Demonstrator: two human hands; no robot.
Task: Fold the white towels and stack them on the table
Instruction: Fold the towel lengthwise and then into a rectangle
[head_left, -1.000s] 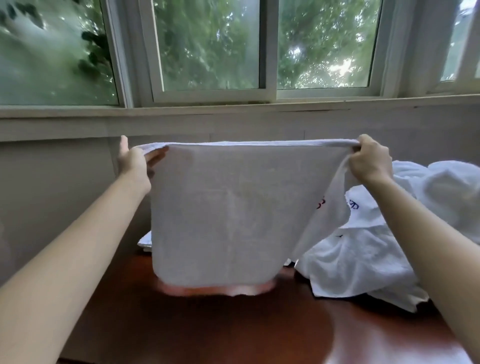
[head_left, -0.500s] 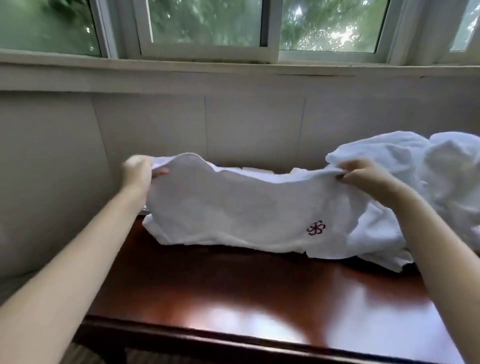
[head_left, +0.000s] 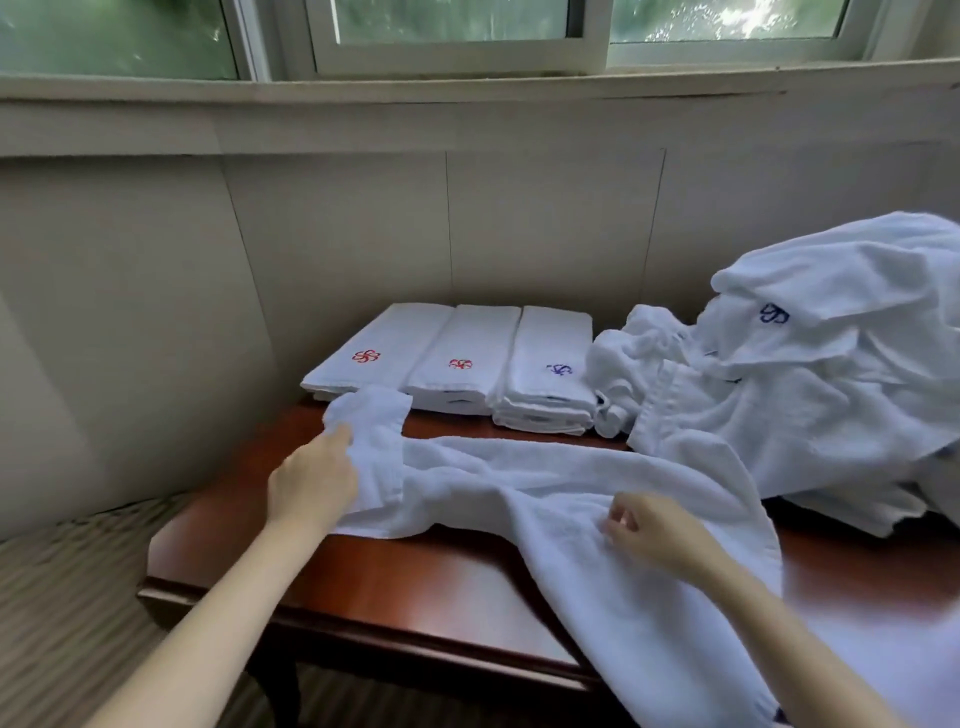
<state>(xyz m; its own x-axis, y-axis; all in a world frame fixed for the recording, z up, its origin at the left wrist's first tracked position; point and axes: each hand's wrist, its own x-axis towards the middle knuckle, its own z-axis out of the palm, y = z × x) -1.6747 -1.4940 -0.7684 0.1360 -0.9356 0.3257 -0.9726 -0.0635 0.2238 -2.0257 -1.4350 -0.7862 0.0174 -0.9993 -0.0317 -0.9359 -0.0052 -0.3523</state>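
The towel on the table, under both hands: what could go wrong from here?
1. The towel hangs over the front edge of the table near the right hand; it may slide off.
2. Its far corner, by the left hand, seems to touch the left folded stack; a pull could skew that stack.
3. The loose pile presses against the right folded stack and might slump onto it.
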